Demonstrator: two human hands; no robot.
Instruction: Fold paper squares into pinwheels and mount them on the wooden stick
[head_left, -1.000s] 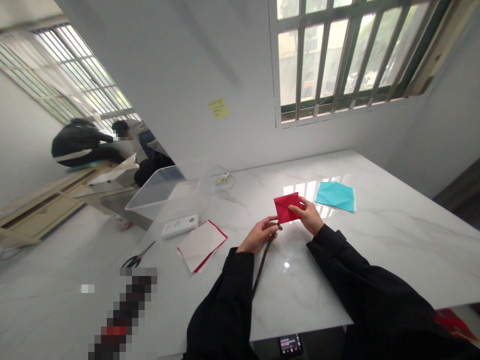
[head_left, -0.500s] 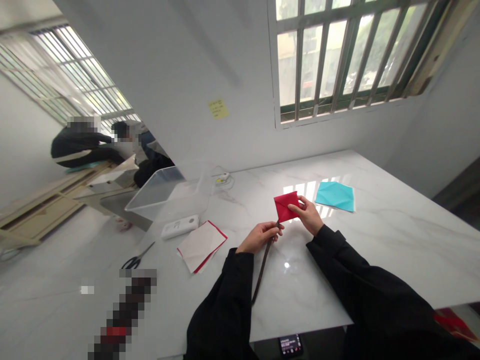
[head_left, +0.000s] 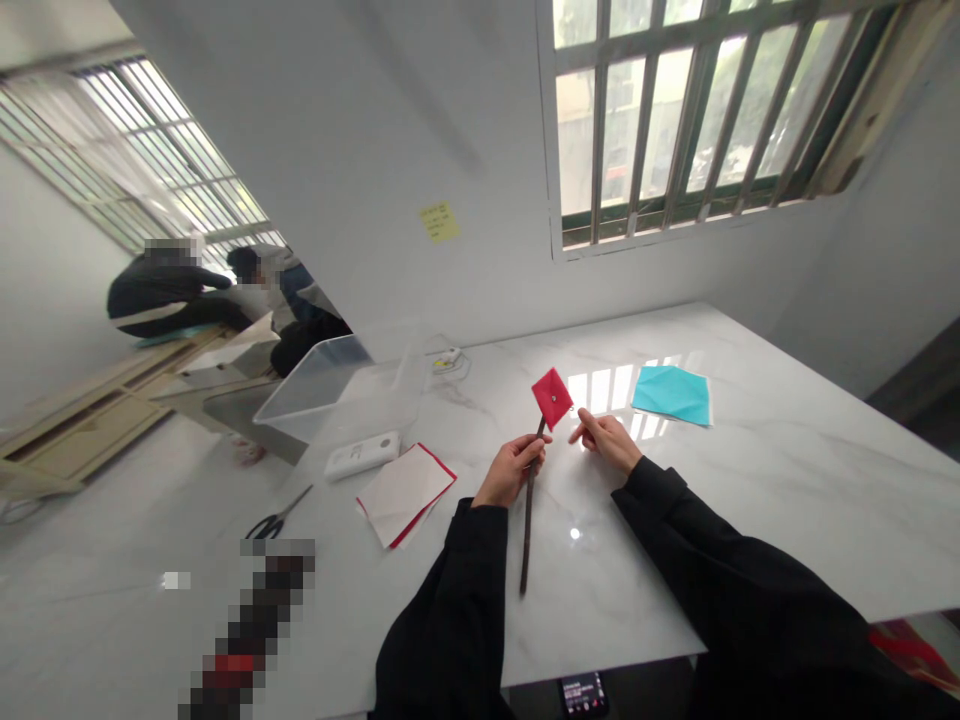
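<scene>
The right hand (head_left: 609, 443) has released the red paper square (head_left: 552, 398) and rests open just beside it. The paper now sits diamond-wise atop the dark stick (head_left: 531, 510), clenched in the left hand (head_left: 512, 470), at 12 o'clock above the marble counter (head_left: 787, 480).

From the right hand (head_left: 606, 443), a path runs at 3 o'clock over the marble table (head_left: 810, 500), with the blue paper (head_left: 671, 394) in the way at 2 o'clock. From the left hand (head_left: 511, 471), the red-edged paper (head_left: 405, 494) blocks 9 o'clock, with the white power bank (head_left: 362, 455) and clear plastic bin (head_left: 319, 388) beyond it at 10 o'clock.
</scene>
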